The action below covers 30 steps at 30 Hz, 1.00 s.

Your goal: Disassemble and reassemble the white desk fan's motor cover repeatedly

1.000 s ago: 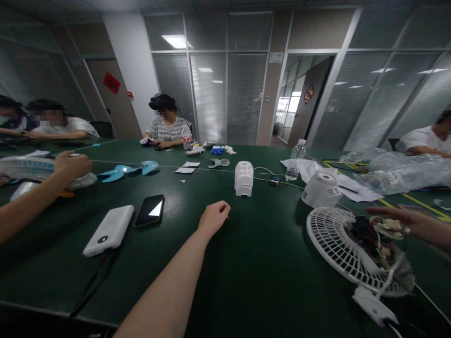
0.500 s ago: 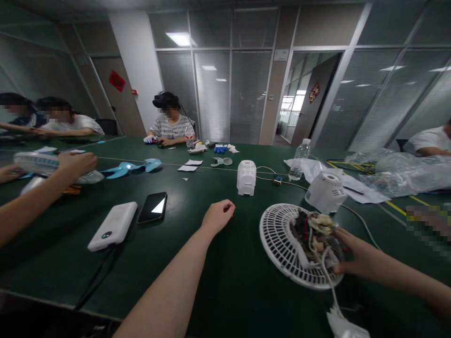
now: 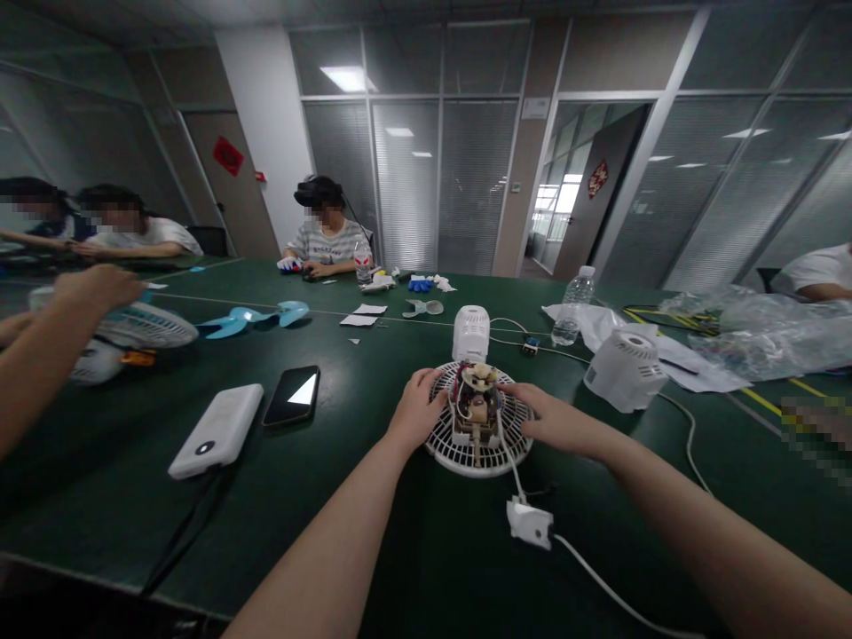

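Observation:
A round white fan grille (image 3: 509, 451) lies on the green table in front of me. On it stands a bared fan motor (image 3: 477, 406) with wires and a cream-coloured top. My left hand (image 3: 418, 415) holds the grille's left side, its fingers bent over the rim near the motor. On the other side my right hand (image 3: 549, 417) grips the grille, with index finger and thumb spread beside the motor. A white cable runs from the motor to a small white plastic part (image 3: 530, 522) on the table. Just behind the grille is a white motor cover (image 3: 471, 333).
A second white housing (image 3: 624, 371), a plastic bottle (image 3: 573, 306) and clear plastic bags (image 3: 752, 333) are to the right. On the left lie a phone (image 3: 291, 396), a white power bank (image 3: 216, 432) and blue fan blades (image 3: 256, 318). A co-worker's arm (image 3: 59, 342) reaches over another fan.
My right hand has brought the grille and motor leftward to the middle and set them down level. My left hand has moved from the bare table onto the grille. The white part followed on its cable.

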Available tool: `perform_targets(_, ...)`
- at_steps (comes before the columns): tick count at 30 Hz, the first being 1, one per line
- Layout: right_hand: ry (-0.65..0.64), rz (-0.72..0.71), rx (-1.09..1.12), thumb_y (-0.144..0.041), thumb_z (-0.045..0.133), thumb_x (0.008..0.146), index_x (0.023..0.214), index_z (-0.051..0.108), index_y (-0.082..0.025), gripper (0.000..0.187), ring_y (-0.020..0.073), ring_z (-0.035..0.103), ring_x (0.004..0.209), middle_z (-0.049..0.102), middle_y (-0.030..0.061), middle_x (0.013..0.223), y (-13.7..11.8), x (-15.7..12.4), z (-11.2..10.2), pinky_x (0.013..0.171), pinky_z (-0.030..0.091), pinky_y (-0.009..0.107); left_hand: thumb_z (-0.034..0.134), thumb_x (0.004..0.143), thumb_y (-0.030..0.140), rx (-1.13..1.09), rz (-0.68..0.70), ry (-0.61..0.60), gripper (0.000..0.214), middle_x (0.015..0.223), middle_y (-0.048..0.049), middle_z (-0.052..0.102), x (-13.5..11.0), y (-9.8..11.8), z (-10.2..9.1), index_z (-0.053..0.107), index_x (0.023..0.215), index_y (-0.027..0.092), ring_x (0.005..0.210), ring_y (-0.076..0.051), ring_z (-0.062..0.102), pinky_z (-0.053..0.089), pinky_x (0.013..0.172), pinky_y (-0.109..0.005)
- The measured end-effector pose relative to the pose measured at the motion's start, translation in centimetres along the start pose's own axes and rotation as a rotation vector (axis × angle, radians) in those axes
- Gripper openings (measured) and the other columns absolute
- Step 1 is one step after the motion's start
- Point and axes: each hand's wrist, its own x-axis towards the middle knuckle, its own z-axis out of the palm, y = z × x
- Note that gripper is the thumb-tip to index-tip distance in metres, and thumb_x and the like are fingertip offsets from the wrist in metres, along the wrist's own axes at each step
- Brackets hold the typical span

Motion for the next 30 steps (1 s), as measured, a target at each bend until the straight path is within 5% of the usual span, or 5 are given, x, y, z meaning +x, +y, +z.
perform_targets(4,0.234,0.004,0.019,-0.032,0.059,0.078,0.127,0.059,-0.024,0.049,0.0353,0.052,0.123,0.058,0.0105,0.132,1.6,4.3,-1.6,0.105,0.036,0.055,0.05,0.09,0.032,-0.009,-0.018,0.01,0.038,0.133,-0.0078,0.045,0.0,0.4,0.2,0.053,0.127,0.025,0.123,-0.023,0.049,0.037,0.107,-0.039)
perform_targets(10,0.428,-0.048,0.126,-0.034,0.058,0.081,0.145,0.033,-0.018,0.07,0.0293,0.037,0.137,0.039,0.0143,0.147,2.5,13.3,-0.5,0.112,0.031,0.047,0.051,0.089,0.03,0.001,-0.026,-0.01,0.035,0.13,-0.0068,0.045,-0.1,1.0,0.1,0.056,0.123,0.026,0.121,-0.022,0.05,0.038,0.107,-0.038)
perform_targets(14,0.46,-0.091,0.22,-0.033,0.069,0.073,0.146,0.03,-0.019,0.084,0.0286,0.025,0.143,0.034,0.0136,0.15,2.6,17.1,0.7,0.115,0.025,0.047,0.048,0.09,0.029,0.009,-0.009,-0.022,0.035,0.13,-0.0068,0.045,-0.1,1.0,0.1,0.055,0.125,0.025,0.121,-0.022,0.05,0.037,0.108,-0.037)
perform_targets(21,0.467,-0.122,0.371,-0.027,0.074,0.067,0.139,0.042,-0.027,0.078,0.0266,0.059,0.115,0.052,0.0089,0.137,3.6,18.2,1.3,0.103,0.043,0.047,0.049,0.09,0.029,0.041,-0.029,-0.017,0.038,0.128,-0.0063,0.046,-0.1,1.3,0.1,0.051,0.128,0.028,0.12,-0.022,0.05,0.039,0.106,-0.037)
perform_targets(30,0.639,-0.034,0.536,-0.04,0.06,0.081,0.149,0.021,-0.027,0.079,0.0261,0.059,0.114,0.046,0.0115,0.144,2.6,15.8,-0.5,0.097,0.048,0.046,0.048,0.09,0.032,0.044,-0.052,-0.014,0.036,0.128,-0.0073,0.046,-0.4,2.3,-0.3,0.053,0.126,0.028,0.118,-0.025,0.052,0.041,0.103,-0.04)
